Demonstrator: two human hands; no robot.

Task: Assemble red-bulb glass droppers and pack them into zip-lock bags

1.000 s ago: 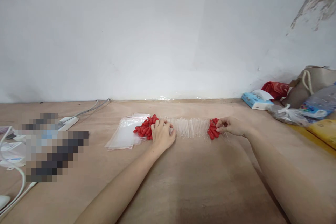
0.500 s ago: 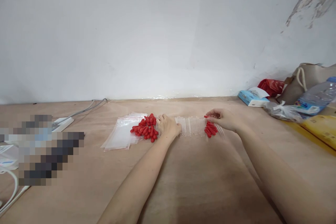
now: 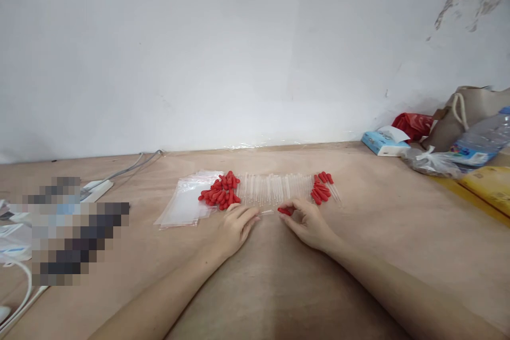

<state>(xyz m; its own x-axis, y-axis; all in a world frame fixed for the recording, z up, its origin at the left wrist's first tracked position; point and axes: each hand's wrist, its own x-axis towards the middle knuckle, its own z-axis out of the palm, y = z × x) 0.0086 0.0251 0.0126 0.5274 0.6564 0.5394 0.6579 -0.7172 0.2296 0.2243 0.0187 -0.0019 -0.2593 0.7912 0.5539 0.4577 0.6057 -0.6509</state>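
Both hands have moved in toward each other since the earlier frame, now on the near side of the row of tubes. The left hand has its fingertips closed on one clear tube; the right hand pinches one red bulb between thumb and fingers. The held tube lies nearly level, its long axis running left to right and its free end toward the bulb — just beside it, apart, with the bulb nearer the right hand.

Beyond lies the row of clear tubes, packed side by side, too many to count. At its left end sits a pile of red bulbs, overlapping past counting, beside one stack of clear bags. At its right end is a cluster of red bulbs — roughly eight. Farther off, on the right, stand one tissue pack and one plastic bottle.
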